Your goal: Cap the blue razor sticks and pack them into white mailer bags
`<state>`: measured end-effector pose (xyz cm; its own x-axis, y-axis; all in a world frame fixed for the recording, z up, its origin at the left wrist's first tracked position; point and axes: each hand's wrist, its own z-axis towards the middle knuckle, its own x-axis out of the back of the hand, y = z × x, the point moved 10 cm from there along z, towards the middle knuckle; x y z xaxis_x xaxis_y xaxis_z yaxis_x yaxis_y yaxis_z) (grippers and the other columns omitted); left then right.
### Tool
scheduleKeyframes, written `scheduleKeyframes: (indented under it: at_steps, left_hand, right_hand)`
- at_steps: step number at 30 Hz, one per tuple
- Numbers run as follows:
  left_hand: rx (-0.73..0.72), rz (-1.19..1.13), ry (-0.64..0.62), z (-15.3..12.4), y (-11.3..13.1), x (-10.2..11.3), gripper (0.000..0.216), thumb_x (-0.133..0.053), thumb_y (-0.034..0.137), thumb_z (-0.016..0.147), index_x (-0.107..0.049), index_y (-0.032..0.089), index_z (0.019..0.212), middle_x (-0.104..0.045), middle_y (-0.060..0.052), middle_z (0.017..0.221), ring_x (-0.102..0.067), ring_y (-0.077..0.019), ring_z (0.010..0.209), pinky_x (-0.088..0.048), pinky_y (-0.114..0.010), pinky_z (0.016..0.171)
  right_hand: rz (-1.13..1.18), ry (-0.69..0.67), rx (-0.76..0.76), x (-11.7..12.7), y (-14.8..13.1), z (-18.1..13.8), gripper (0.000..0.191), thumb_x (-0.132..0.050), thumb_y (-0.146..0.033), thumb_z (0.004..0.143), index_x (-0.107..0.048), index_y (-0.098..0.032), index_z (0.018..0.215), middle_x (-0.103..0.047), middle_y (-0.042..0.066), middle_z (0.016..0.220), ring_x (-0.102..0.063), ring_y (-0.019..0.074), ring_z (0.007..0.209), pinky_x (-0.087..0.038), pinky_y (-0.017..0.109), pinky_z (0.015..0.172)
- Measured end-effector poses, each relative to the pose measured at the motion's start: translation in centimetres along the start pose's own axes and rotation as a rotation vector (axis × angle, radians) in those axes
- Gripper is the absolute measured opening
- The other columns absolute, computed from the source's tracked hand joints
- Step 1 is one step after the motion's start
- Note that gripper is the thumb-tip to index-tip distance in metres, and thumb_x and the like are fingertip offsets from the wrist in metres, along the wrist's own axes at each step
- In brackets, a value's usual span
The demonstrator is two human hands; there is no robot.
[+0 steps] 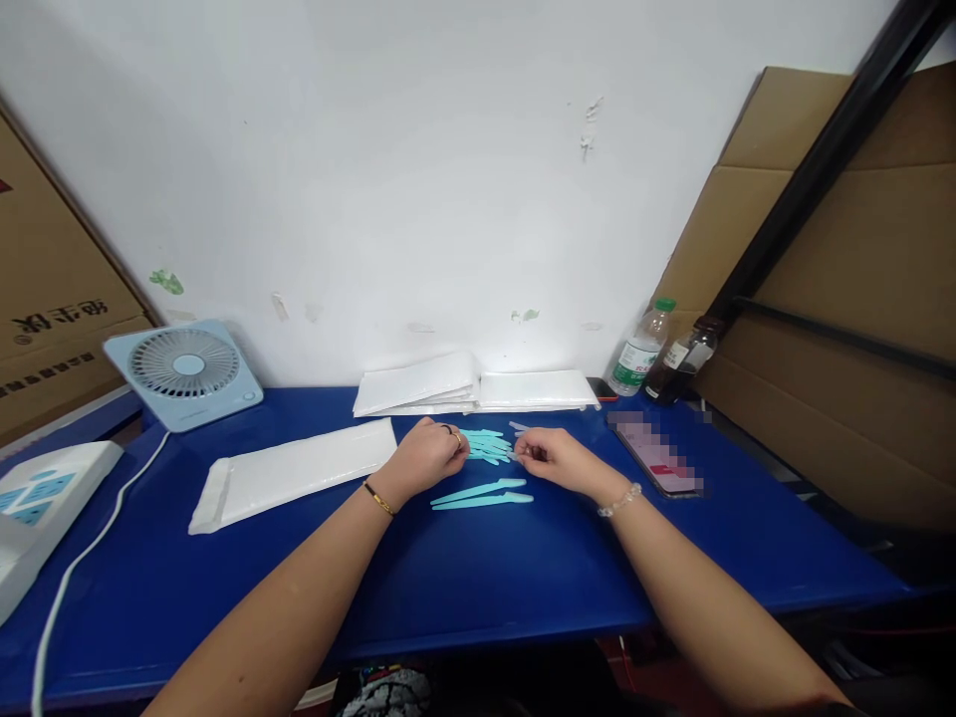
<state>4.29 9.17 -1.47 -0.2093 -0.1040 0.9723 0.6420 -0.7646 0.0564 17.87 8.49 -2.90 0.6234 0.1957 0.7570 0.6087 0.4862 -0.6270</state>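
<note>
My left hand (429,453) is curled closed with its fingertips on a small heap of turquoise plastic sticks (489,445) lying on the blue table (523,568). My right hand (549,458) is pinched shut at the heap's right end, on a pale stick tip I cannot make out well. Two more turquoise sticks (482,495) lie side by side just in front of both hands. A white padded envelope (295,473) lies flat to the left of my left hand.
A stack of white envelopes (474,391) lies against the wall. A small blue fan (183,370) stands at back left, a white device (34,508) with a cable at far left. Two bottles (661,354) and a phone (661,458) sit right, beside cardboard boxes (836,299).
</note>
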Motion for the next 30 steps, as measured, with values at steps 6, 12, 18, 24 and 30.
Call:
scheduleKeyframes:
  at_steps: [6, 12, 18, 24, 30]
  left_hand:
    - [-0.017, -0.009, 0.011, 0.2, 0.8, 0.0, 0.022, -0.044, 0.021, 0.087, -0.062, 0.017, 0.075, -0.066, -0.003, 0.075, -0.059, -0.0153, 0.074, -0.031, -0.03, 0.07]
    - [-0.05, -0.003, -0.042, 0.4, 2.2, -1.1, 0.026, -0.044, 0.023, 0.088, -0.064, 0.017, 0.072, -0.066, -0.004, 0.072, -0.059, -0.0157, 0.068, -0.034, -0.03, 0.07]
    - [0.089, -0.067, 0.078, -0.1, -2.0, -0.7, 0.02, -0.052, 0.032, 0.087, -0.065, 0.022, 0.097, -0.067, -0.004, 0.099, -0.058, -0.0208, 0.097, -0.038, -0.032, 0.081]
    - [0.192, -0.054, 0.031, -0.2, -4.7, -1.7, 0.015, -0.052, 0.028, 0.086, -0.065, 0.021, 0.091, -0.066, -0.004, 0.096, -0.057, -0.0219, 0.098, -0.039, -0.034, 0.083]
    - [0.215, -0.042, -0.01, -0.2, -4.5, -1.8, 0.015, -0.052, 0.027, 0.085, -0.064, 0.02, 0.088, -0.067, -0.005, 0.091, -0.057, -0.0222, 0.093, -0.039, -0.033, 0.081]
  right_hand:
    - [-0.03, 0.004, 0.062, -0.5, -0.9, 0.2, 0.011, -0.053, -0.025, 0.085, -0.061, -0.018, 0.083, -0.057, -0.001, 0.07, -0.05, 0.0102, 0.059, -0.041, 0.024, 0.056]
    - [-0.023, -0.108, 0.08, -1.9, -1.5, 0.1, 0.012, -0.055, -0.026, 0.084, -0.064, -0.019, 0.085, -0.063, 0.001, 0.076, -0.054, 0.0118, 0.062, -0.043, 0.025, 0.057]
    - [-0.112, 0.112, -0.048, 2.6, 2.4, -0.6, 0.013, -0.052, -0.022, 0.083, -0.065, -0.019, 0.086, -0.065, 0.002, 0.077, -0.057, 0.0139, 0.066, -0.043, 0.025, 0.061]
    - [-0.262, 0.067, -0.067, 2.5, 4.3, -0.6, 0.014, -0.061, -0.022, 0.076, -0.064, -0.019, 0.089, -0.062, 0.004, 0.081, -0.057, 0.0148, 0.069, -0.042, 0.025, 0.064]
    - [-0.383, 0.047, -0.037, 1.0, 3.4, 0.4, 0.006, -0.056, -0.017, 0.078, -0.062, -0.018, 0.077, -0.06, 0.005, 0.079, -0.054, 0.014, 0.066, -0.039, 0.024, 0.062]
